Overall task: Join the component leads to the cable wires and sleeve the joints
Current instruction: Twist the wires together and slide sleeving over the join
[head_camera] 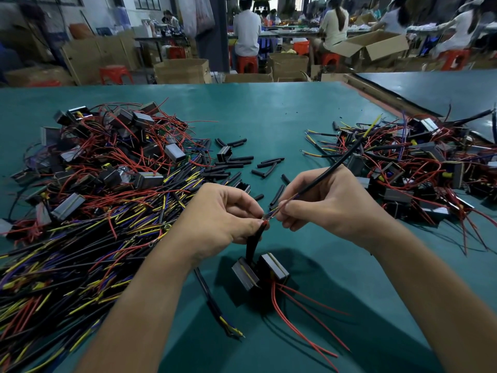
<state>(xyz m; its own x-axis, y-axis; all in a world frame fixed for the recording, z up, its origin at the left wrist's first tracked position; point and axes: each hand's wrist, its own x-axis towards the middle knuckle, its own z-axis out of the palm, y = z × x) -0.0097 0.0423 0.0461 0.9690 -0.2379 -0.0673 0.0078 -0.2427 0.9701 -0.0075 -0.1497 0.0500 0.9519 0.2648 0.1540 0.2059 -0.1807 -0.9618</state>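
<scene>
Fingers (243, 204) of left hand (215, 219) pinch lead (265, 224), of right hand (330, 208) cable (322, 173), between wire piles (107, 162).

Two hands make the grip: left hand (223, 216) and right hand (328, 205). One black rubber-sheathed cable (330, 168) rises up-right of it. One grey-and-black laminated block component (274, 266) hangs below it, trailing about four red leads (274, 294). Two tangled heaps (102, 162) flank it.

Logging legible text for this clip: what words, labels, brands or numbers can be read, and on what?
No text can be read anywhere.
The nearest component: yellow stripe only, no print.
The black cable: no print visible.
The cardboard boxes at the back: any print too blurred to read.
</scene>
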